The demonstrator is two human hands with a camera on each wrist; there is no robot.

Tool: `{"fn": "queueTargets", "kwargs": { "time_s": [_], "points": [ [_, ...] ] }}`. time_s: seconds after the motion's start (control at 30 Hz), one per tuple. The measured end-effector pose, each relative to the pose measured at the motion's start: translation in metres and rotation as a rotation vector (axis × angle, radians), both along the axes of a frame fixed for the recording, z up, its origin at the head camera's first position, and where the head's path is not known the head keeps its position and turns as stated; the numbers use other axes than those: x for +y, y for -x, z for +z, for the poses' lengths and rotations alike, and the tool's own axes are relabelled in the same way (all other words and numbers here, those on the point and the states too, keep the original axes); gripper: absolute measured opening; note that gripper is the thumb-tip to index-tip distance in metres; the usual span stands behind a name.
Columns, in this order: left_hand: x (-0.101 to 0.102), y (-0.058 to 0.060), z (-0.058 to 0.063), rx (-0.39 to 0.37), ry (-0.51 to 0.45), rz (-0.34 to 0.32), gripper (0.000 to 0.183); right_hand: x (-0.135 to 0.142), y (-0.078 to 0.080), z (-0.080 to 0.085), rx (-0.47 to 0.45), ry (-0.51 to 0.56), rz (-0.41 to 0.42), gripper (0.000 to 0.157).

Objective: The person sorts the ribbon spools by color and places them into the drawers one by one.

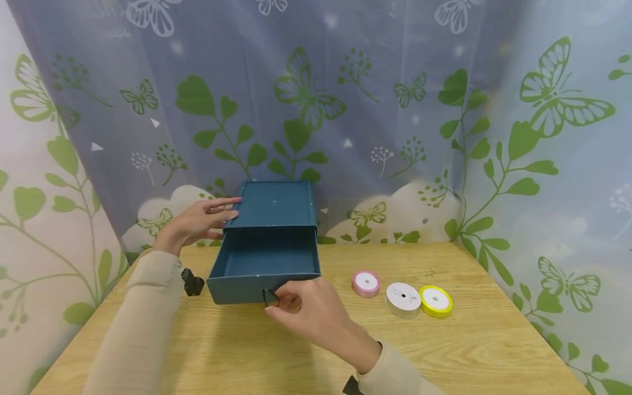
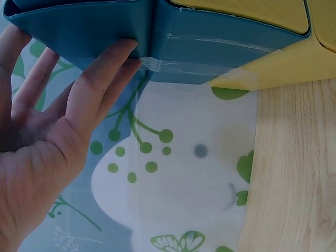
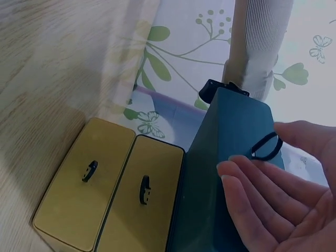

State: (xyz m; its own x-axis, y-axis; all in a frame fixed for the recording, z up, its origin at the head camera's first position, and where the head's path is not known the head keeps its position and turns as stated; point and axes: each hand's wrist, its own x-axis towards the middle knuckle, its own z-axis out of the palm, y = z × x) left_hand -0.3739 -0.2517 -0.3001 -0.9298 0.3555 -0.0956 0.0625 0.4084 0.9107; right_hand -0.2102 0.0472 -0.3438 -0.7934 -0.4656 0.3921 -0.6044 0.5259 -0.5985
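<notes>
A dark blue top drawer [image 1: 237, 289] stands pulled out of its blue casing [image 1: 276, 204], and the inside I see is bare. My right hand [image 1: 316, 312] pinches the black loop handle [image 1: 269, 298] on the drawer's front between thumb and fingers. In the right wrist view, the thumb meets the loop handle [image 3: 269, 147] with the other fingers curled near it. With fingers extended, my left hand [image 1: 199, 220] touches the left side and top edge of the casing. The left wrist view has those fingertips [image 2: 126, 46] against the blue side wall.
Below the blue drawer are two yellow drawers [image 3: 86, 184] with black loop handles. On the wooden table [image 1: 474, 340], right of the drawers, lie a pink-rimmed spool [image 1: 366, 281], a white spool [image 1: 401, 296] and a yellow-rimmed spool [image 1: 435, 299]. A butterfly-print curtain [image 1: 375, 126] hangs behind.
</notes>
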Motion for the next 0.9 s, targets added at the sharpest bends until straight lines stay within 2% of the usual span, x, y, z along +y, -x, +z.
{"fn": "queueTargets", "kwargs": {
  "time_s": [0.13,0.23,0.37,0.53,0.67,0.9],
  "points": [
    [-0.001,0.002,-0.002,-0.005,-0.012,0.0,0.069,0.018,0.002,0.003,-0.104,-0.007,0.049,0.023],
    [-0.002,0.003,-0.003,-0.006,-0.018,-0.002,0.07,0.036,0.004,0.009,-0.171,-0.016,0.078,0.015],
    [-0.002,0.003,-0.003,0.003,-0.009,-0.002,0.07,0.067,0.011,0.017,-0.201,-0.007,0.052,0.014],
    [0.0,0.003,-0.002,0.007,0.0,-0.006,0.068,0.113,0.026,0.023,-0.207,0.037,-0.031,0.016],
    [-0.001,0.004,-0.002,0.004,0.004,-0.001,0.067,0.15,0.041,0.02,-0.189,0.006,-0.094,0.017],
    [-0.001,0.003,-0.002,-0.007,-0.005,0.007,0.068,0.21,0.071,-0.002,-0.2,-0.126,-0.136,0.035]
  ]
}}
